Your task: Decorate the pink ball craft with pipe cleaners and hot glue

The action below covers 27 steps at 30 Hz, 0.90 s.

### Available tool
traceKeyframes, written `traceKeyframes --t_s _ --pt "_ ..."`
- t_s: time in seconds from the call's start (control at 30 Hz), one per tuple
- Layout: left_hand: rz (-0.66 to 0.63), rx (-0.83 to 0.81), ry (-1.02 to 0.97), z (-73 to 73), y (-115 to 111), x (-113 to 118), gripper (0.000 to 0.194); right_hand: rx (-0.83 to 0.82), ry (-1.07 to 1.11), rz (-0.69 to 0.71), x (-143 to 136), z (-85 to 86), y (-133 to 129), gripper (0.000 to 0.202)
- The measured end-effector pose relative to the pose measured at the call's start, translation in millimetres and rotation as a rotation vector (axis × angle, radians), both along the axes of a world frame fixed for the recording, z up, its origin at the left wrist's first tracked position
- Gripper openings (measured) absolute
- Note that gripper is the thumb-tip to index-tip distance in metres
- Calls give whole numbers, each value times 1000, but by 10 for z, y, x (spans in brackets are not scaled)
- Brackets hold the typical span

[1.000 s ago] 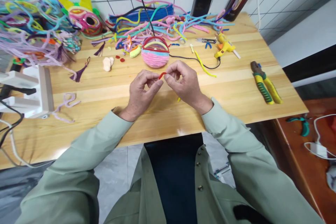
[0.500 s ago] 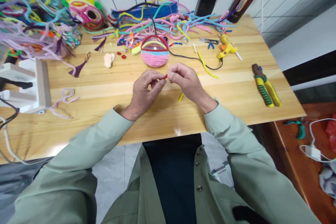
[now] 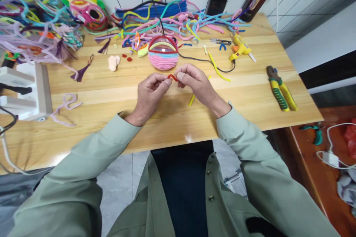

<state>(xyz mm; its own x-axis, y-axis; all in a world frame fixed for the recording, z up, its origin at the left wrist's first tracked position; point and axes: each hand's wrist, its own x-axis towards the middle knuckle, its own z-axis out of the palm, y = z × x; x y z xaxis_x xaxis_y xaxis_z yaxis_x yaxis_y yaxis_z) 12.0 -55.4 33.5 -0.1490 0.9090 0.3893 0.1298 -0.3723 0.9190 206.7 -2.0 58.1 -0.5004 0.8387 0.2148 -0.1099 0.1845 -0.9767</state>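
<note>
Between my two hands a short red fuzzy strip [image 3: 172, 77] is stretched in a small arch. My left hand [image 3: 152, 94] pinches its left end, and my right hand [image 3: 194, 83] pinches the right end. Just beyond the fingertips sits a round pink, blue and red piece [image 3: 163, 53] with a clear upper part. Two small red pieces [image 3: 129, 59] and a pale beige piece [image 3: 113, 63] lie to its left. A yellow strip [image 3: 218, 67] lies to the right of it, and a short yellow bit [image 3: 191, 100] is beside my right hand.
Colourful fuzzy strips [image 3: 178, 22] line the back by the tiled wall. A fish-like mask [image 3: 90, 13] and a white power strip [image 3: 36, 90] are left. On the right are a yellow glue gun [image 3: 240, 49], snips [image 3: 221, 41] and pliers [image 3: 280, 90].
My left hand has moved slightly left, away from my right hand. More of the red strip now shows between them, bent in an arch.
</note>
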Motion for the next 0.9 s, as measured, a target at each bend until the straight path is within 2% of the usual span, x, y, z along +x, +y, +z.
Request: traceKeyframes --t_s 0.17,0.4,0.57,0.73,0.9 --pt "-9 -71 -85 14 19 12 55 -18 -70 -28 -15 -20 -12 47" --pt "-41 -110 -104 32 19 12 57 102 -197 -75 -13 -50 -50 50" --pt "-18 -158 -167 14 41 -4 58 134 -195 -69 -26 -63 -73 41" --pt "-113 -243 -287 11 27 14 56 180 -204 -101 -45 -124 -61 33" --pt "-186 -297 -360 25 10 15 55 178 -180 -107 -67 -180 -63 35"
